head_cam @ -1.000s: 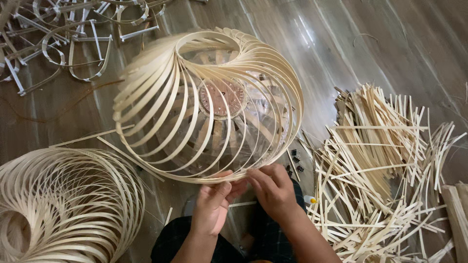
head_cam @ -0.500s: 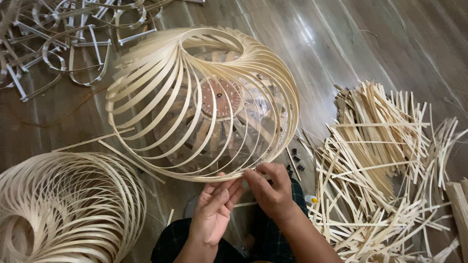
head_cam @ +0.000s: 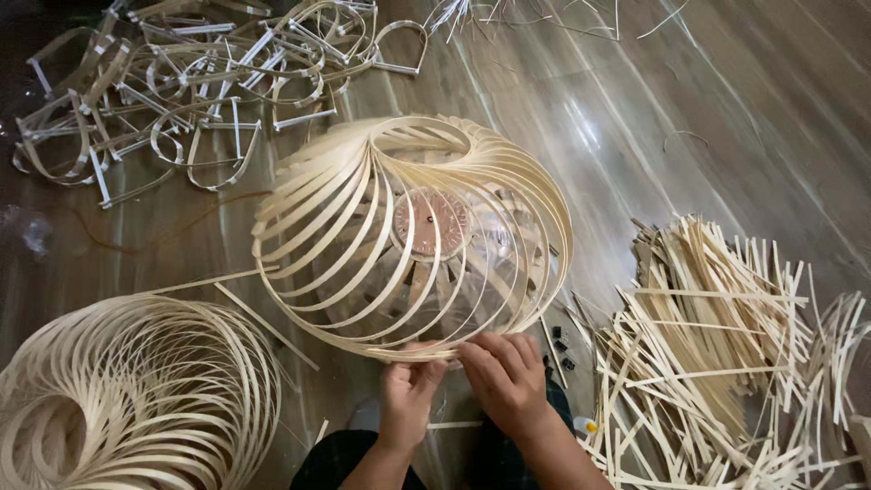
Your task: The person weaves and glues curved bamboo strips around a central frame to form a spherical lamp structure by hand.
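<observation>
Glossy dark wooden floor [head_cam: 689,118] carries a round cage-like lampshade [head_cam: 413,231] of thin, pale, curved bamboo strips spiralling around a reddish disc [head_cam: 431,222]. Both hands meet at its near rim: left hand [head_cam: 408,395] and right hand [head_cam: 504,377] pinch the strips there. Loose straight strips [head_cam: 717,354] lie heaped rightward.

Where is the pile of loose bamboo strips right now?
In the head view the pile of loose bamboo strips lies on the wooden floor at lower right, just right of the right hand and the bamboo lampshade frame.
</observation>
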